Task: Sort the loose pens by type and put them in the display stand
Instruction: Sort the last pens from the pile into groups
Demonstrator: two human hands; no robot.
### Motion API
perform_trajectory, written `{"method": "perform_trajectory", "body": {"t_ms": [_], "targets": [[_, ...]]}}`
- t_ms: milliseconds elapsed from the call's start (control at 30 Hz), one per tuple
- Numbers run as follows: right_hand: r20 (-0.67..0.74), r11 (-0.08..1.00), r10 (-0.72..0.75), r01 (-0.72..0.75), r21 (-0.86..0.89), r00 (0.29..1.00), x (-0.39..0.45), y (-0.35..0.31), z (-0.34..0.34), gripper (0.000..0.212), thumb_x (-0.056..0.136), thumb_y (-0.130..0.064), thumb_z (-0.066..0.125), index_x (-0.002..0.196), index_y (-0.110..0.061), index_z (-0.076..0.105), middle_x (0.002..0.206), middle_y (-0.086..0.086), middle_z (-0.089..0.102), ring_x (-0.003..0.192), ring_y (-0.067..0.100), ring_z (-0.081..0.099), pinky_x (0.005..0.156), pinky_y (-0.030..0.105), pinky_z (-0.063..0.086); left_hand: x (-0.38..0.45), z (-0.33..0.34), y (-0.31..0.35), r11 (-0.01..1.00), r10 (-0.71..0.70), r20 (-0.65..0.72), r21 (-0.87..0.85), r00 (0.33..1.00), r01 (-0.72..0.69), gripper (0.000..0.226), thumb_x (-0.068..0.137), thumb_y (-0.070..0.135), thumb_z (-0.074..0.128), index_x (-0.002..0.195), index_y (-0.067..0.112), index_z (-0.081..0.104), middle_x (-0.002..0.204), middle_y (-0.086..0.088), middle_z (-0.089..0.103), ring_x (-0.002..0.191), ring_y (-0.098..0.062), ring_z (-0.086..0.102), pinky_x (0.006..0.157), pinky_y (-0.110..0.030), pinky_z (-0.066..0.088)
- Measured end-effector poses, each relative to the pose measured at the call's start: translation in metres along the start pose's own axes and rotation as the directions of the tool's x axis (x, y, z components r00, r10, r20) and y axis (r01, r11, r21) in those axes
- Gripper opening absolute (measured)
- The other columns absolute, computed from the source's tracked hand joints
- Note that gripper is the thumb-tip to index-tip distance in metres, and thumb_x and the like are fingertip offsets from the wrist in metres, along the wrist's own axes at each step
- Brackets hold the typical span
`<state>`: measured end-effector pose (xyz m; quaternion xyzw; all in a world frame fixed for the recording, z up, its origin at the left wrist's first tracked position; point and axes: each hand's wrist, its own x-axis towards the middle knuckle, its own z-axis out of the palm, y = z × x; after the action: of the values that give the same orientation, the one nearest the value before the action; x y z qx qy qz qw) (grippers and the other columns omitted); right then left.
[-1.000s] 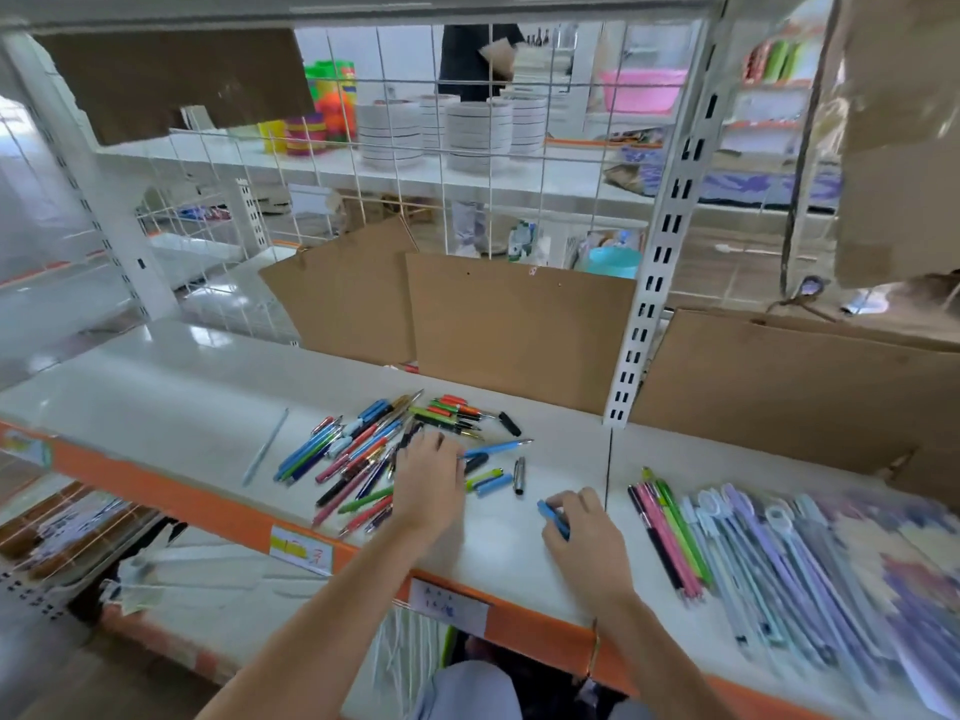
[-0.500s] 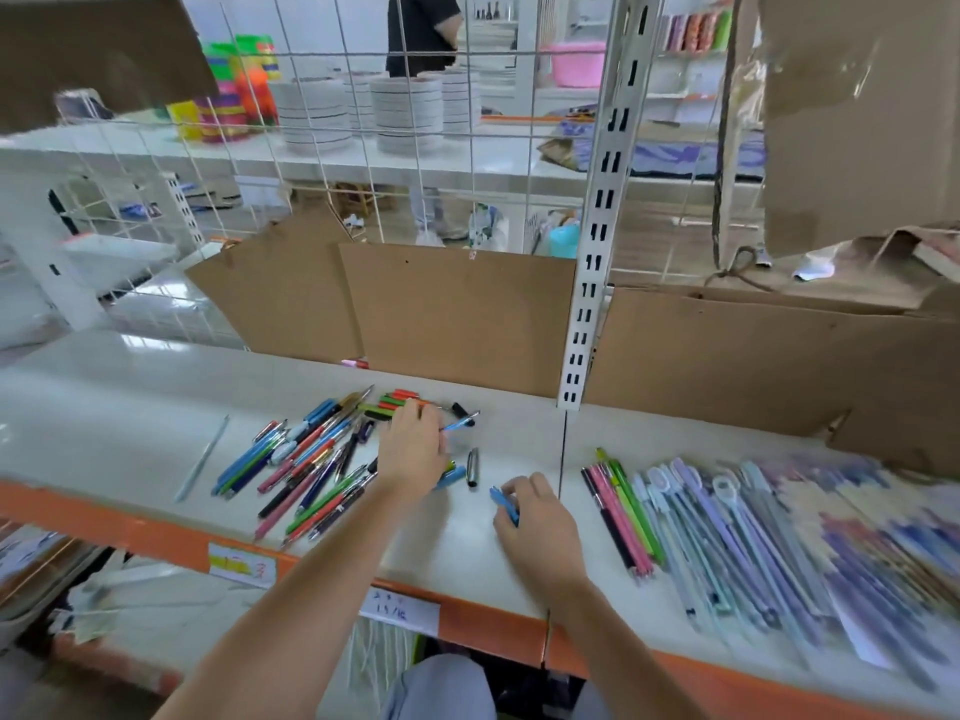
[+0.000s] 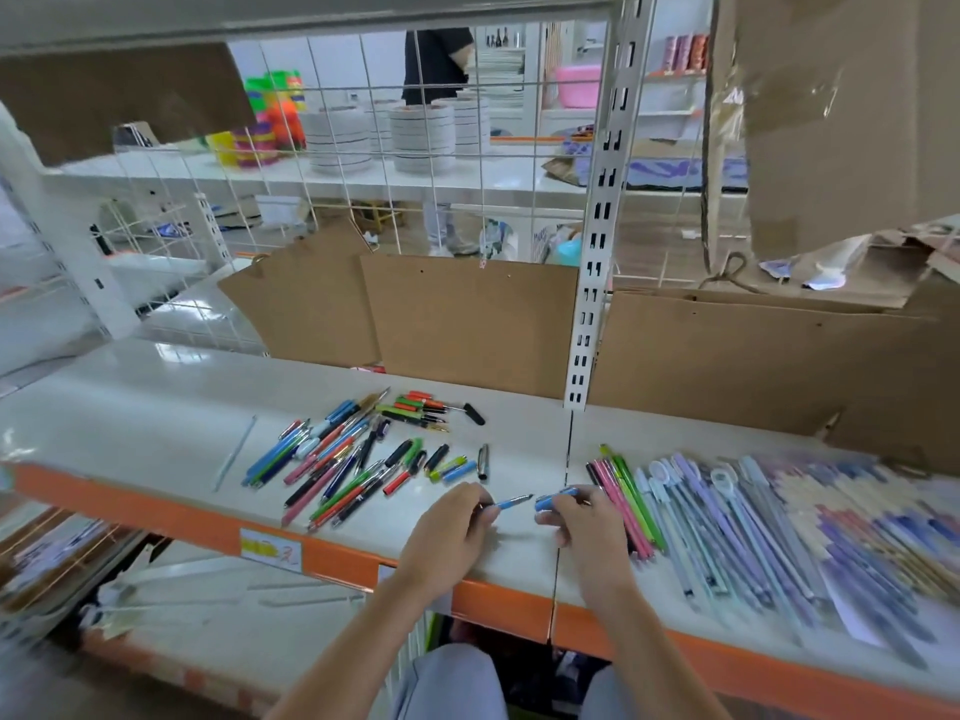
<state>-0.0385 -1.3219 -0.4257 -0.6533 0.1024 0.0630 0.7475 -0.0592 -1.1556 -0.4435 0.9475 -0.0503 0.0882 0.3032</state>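
We hold both hands low over the white shelf (image 3: 156, 402), just behind its orange front edge (image 3: 171, 517). Our left hand (image 3: 447, 532) pinches the rear of an uncapped blue pen (image 3: 511, 503) between thumb and curled fingers, its bare tip pointing toward three o'clock. Our right hand (image 3: 587, 527) pinches a blue pen cap (image 3: 557, 498) between thumb and forefinger, the other fingers folded under. Tip and cap face each other, near but apart. At ten o'clock from the left hand lies the loose pile of mixed pens (image 3: 353, 459), fanned on the shelf, with a smaller cluster of orange and green pens (image 3: 421, 410) at eleven o'clock. At three o'clock from the right hand a row of pink and green pens (image 3: 626, 491) lies beside packaged pastel pens (image 3: 727, 517). Brown cardboard panels (image 3: 467, 319) stand at twelve o'clock behind the shelf.
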Motion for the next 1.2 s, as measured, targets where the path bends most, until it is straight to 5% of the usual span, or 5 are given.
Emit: {"method": "perform_trajectory", "body": {"t_ms": [300, 533, 833, 1033, 1200], "targets": [[-0.017, 0.989, 0.022, -0.02, 0.146, 1.0, -0.004, -0.004, -0.001, 0.007, 0.094, -0.004, 0.051, 0.098, -0.008, 0.053, 0.089, 0.009, 0.07, 0.073, 0.016, 0.068, 0.053, 0.024, 0.039, -0.006, -0.002, -0.001, 0.999, 0.017, -0.015, -0.029, 1.0, -0.018, 0.016, 0.099, 0.032, 0.044, 0.091, 0.02, 0.049, 0.085, 0.006, 0.056, 0.074, -0.009, 0.053, 0.068, -0.026, 0.044], [0.207, 0.988, -0.031, 0.062, -0.142, 0.978, -0.007, -0.004, 0.003, 0.007, 0.093, -0.002, 0.052, 0.098, -0.002, 0.057, 0.085, 0.007, 0.07, 0.063, 0.01, 0.066, 0.049, 0.017, 0.04, -0.006, -0.002, -0.001, 0.998, 0.052, 0.018, -0.038, 0.998, -0.052, 0.017, 0.098, 0.031, 0.047, 0.096, 0.015, 0.052, 0.084, 0.008, 0.054, 0.071, -0.007, 0.05, 0.065, -0.022, 0.041], [0.172, 0.994, -0.043, 0.06, -0.094, 0.984, -0.009, 0.002, 0.034, 0.02, 0.096, -0.012, 0.051, 0.08, -0.005, 0.059, 0.066, 0.004, 0.056, 0.052, 0.009, 0.044, 0.047, 0.019, 0.036, -0.006, -0.004, -0.003, 0.999, -0.026, 0.049, 0.037, 0.998, 0.024, 0.031, 0.102, 0.034, 0.034, 0.096, 0.017, 0.058, 0.091, -0.001, 0.066, 0.081, -0.017, 0.06, 0.072, -0.033, 0.045], [0.28, 0.969, -0.079, 0.139, -0.204, 0.957, -0.005, -0.004, 0.04, 0.019, 0.098, -0.013, 0.046, 0.088, -0.003, 0.058, 0.068, 0.001, 0.056, 0.055, 0.009, 0.046, 0.052, 0.018, 0.039, -0.006, -0.012, -0.003, 0.971, -0.126, 0.094, -0.191, 0.988, 0.142, 0.031, 0.101, 0.033, 0.038, 0.078, 0.022, 0.056, 0.07, -0.002, 0.059, 0.062, -0.014, 0.049, 0.057, -0.023, 0.032], [0.121, 0.98, -0.016, 0.039, -0.194, 0.993, 0.0, 0.01, 0.051, 0.021, 0.097, -0.018, 0.049, 0.078, -0.012, 0.054, 0.065, 0.002, 0.049, 0.053, 0.011, 0.039, 0.052, 0.024, 0.034, -0.007, -0.007, -0.002, 0.997, -0.078, -0.029, -0.016, 0.997, 0.078, 0.027, 0.1, 0.027, 0.042, 0.079, 0.014, 0.053, 0.071, -0.003, 0.059, 0.064, -0.02, 0.052, 0.059, -0.031, 0.036]]}}
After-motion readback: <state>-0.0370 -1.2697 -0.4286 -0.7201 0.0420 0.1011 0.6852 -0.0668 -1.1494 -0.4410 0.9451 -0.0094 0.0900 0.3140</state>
